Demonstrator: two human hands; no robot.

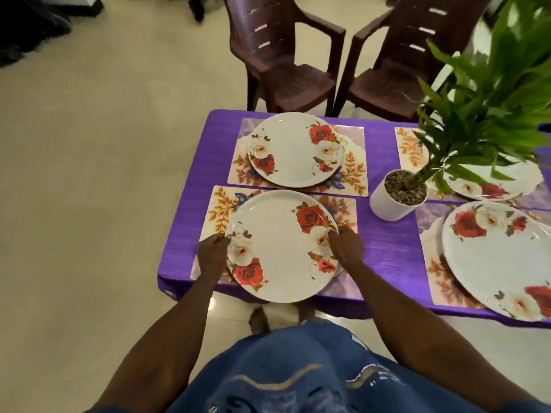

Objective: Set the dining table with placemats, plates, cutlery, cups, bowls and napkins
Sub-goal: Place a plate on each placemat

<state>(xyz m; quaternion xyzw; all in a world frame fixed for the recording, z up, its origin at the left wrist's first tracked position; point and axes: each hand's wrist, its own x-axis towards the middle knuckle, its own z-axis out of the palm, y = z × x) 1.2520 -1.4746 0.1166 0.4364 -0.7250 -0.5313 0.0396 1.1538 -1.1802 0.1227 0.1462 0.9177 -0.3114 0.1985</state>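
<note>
Head-camera footage showed us the near plate [280,248] lying on the near placemat [222,210], at the table's left end, directly between our two hands. Its closest rim hung slightly past the front edge of the purple tablecloth [387,242]. Our left hand [213,251] sat at the plate's left rim and our right hand [346,244] at its right rim, so the plate spanned the whole gap between them.

Beyond it we saw a second plate [295,150] on its own placemat [354,162], the two mats just touching or slightly overlapping along their shared edge. To the right stood a white pot [387,204] filled with pebbles, holding a leafy green plant [489,114] whose leaves partly hid a third plate [495,186] at the far right. A fourth plate [498,257] lay nearer us on the right, cut off by the frame's edge. Two brown plastic chairs [286,55] stood at the far side of the table. Nothing lay between our hands and the near plate.

Both hands had their fingers curled at the rim, with fingertips on the upper face of the plate, and each appeared to pinch the edge. We could not tell whether the plate rested fully on the mat or was slightly lifted.
</note>
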